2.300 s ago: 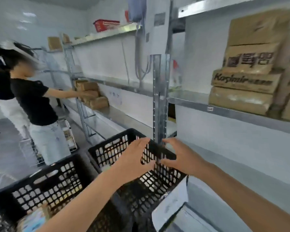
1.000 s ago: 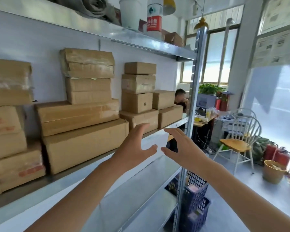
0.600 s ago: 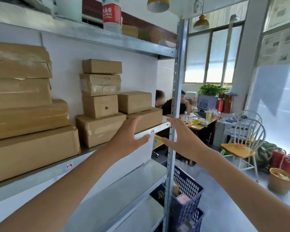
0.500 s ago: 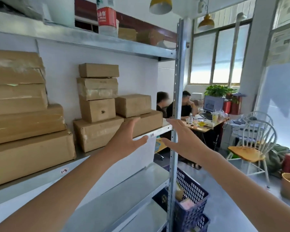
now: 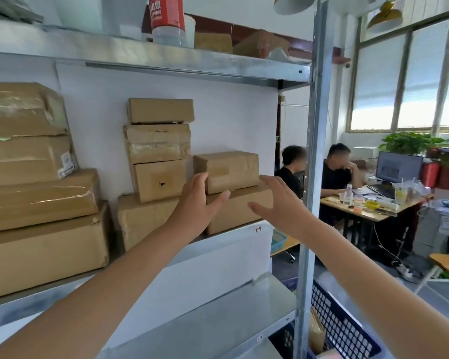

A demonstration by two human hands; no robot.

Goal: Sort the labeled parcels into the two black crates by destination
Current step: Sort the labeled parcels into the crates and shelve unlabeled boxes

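Brown cardboard parcels are stacked on the middle metal shelf (image 5: 233, 235). A small parcel (image 5: 230, 171) lies on top of a wider parcel (image 5: 240, 209) at the shelf's right end. My left hand (image 5: 196, 203) is open at the small parcel's left front corner, fingers spread. My right hand (image 5: 278, 203) is open at its right side, in front of the wider parcel. Neither hand grips anything. A dark blue crate (image 5: 340, 330) with parcels inside stands on the floor at the lower right. The two black crates are out of view.
A stack of three parcels (image 5: 160, 149) and larger boxes (image 5: 36, 193) fill the shelf to the left. A steel upright (image 5: 313, 177) stands just right of my right hand. Two people sit at a desk (image 5: 368, 211) behind the rack. The lower shelf (image 5: 218, 322) is bare metal.
The view swung from the black crates up to the shelf of parcels. Both open hands have moved forward and now flank the small parcel at the shelf's right end.
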